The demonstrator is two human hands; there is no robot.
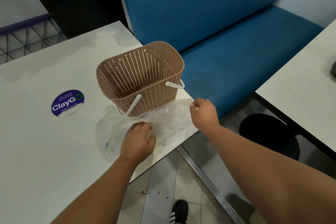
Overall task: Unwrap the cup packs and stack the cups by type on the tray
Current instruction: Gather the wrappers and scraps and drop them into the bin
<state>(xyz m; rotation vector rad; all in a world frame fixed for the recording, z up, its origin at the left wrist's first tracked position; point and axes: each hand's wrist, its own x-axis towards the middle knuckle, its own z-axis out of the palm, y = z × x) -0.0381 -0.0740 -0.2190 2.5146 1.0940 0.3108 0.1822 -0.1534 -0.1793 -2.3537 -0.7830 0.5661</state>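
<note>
Clear plastic wrap (169,120) lay crumpled on tabletop (45,78) before beige basket (140,78). Left hand (138,142) pressed it, fingers relaxed; right hand (204,112) pinched its far edge. Cups indiscernible. Risk: tugging could drag wrap off the edge.

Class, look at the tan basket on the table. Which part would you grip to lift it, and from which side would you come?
Probably from above, gripping the white handles. The basket stands upright with its mouth open upward, and both handles hang down on the near wall, facing the person. Its slotted walls are wide and taper downward, so they likely offer a poorer hold.
</note>
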